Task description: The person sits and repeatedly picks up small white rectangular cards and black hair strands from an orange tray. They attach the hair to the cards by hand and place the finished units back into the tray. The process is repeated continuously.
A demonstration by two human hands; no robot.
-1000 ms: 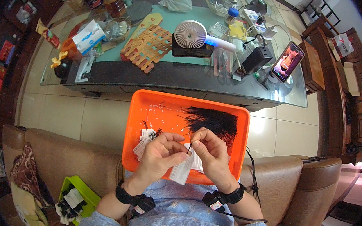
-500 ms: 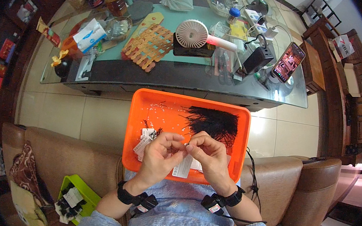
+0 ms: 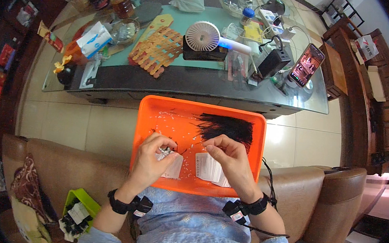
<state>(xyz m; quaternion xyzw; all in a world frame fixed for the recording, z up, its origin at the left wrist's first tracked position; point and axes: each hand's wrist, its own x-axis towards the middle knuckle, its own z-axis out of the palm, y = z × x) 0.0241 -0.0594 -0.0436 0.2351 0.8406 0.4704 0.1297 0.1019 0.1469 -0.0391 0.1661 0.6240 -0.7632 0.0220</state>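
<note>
My left hand [image 3: 150,159] is over the left part of an orange tray [image 3: 140,130], its thumb and fingers closed on a white paper tag [image 3: 174,167]. A thin black string loops out beside that tag. Above the tray's right half, my right hand [image 3: 232,161] has thumb and forefinger pinched together; anything between the tips is too fine to make out. Beneath the right hand lies a stack of white tags [image 3: 207,168]. A bundle of black strings [image 3: 231,128] fills the tray's far right corner. More strung tags are partly hidden behind my left hand.
Small white bits are scattered over the tray's floor. Beyond it stands a glass table [image 3: 128,79] with a handheld fan [image 3: 203,36], a phone [image 3: 307,66] and a wooden slatted mat [image 3: 156,53]. A green bin [image 3: 93,205] rests on the sofa at left.
My hands, which met at one tag over the tray's middle, have come apart. The left moved leftward with the tag; the right moved slightly rightward and away from me. The fan's light turned from red to blue.
</note>
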